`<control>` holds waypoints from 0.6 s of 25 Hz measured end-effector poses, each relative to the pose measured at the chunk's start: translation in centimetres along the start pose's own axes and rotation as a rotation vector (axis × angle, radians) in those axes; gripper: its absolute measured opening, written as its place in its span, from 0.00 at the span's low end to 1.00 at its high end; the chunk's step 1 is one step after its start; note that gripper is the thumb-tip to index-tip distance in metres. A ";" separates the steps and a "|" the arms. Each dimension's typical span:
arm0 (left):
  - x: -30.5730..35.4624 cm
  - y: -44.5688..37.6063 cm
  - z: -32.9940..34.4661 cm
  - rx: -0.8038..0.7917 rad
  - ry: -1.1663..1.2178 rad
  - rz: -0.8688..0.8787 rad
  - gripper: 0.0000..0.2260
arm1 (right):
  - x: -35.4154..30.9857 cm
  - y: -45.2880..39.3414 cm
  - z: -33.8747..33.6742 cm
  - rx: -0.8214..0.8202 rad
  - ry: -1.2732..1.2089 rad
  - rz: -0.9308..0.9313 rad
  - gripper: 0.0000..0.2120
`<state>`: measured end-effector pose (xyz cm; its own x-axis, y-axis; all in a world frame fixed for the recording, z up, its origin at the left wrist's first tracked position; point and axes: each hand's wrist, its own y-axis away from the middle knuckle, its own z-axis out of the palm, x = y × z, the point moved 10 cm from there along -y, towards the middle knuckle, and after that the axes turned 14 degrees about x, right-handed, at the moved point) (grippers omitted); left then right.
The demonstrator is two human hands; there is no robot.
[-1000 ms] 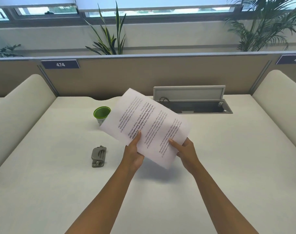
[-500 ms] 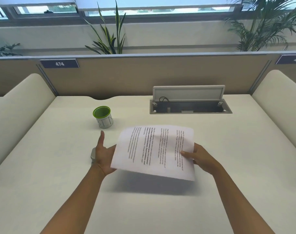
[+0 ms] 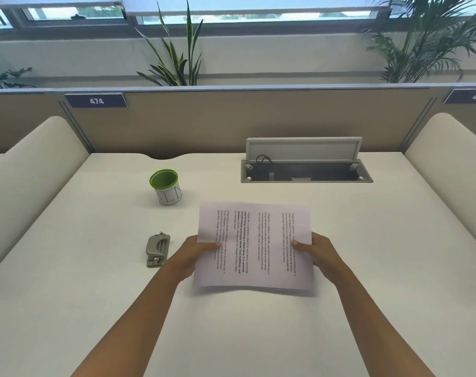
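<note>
Both hands are now gripping the paper [image 3: 254,246] again: left hand [image 3: 194,255] and right hand [image 3: 322,257] are pinching its side edges above the counter [image 3: 95,281], right of the hole punch [image 3: 157,250].

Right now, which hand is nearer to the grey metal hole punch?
Left. The left hand grips the printed paper sheet by its left edge, just right of the grey metal hole punch, apart from it. The right hand holds the opposite edge, farther away.
</note>
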<state>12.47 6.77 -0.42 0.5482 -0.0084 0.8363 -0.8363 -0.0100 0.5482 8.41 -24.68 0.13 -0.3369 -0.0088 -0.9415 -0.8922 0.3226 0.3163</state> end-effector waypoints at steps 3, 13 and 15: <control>0.4 0.0 0.1 -0.032 0.029 0.012 0.15 | -0.4 -0.2 -0.7 0.037 -0.022 -0.030 0.11; 5.3 0.2 0.1 0.032 0.076 0.346 0.12 | -5.4 0.3 -1.5 0.209 -0.089 -0.300 0.08; 5.0 0.2 0.1 0.024 0.056 0.348 0.14 | -4.9 0.3 -1.3 0.181 -0.089 -0.292 0.08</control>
<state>15.06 6.66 3.85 0.2292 0.0392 0.9726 -0.9722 -0.0392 0.2307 9.40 -25.80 4.94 -0.0413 -0.0455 -0.9981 -0.8764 0.4813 0.0143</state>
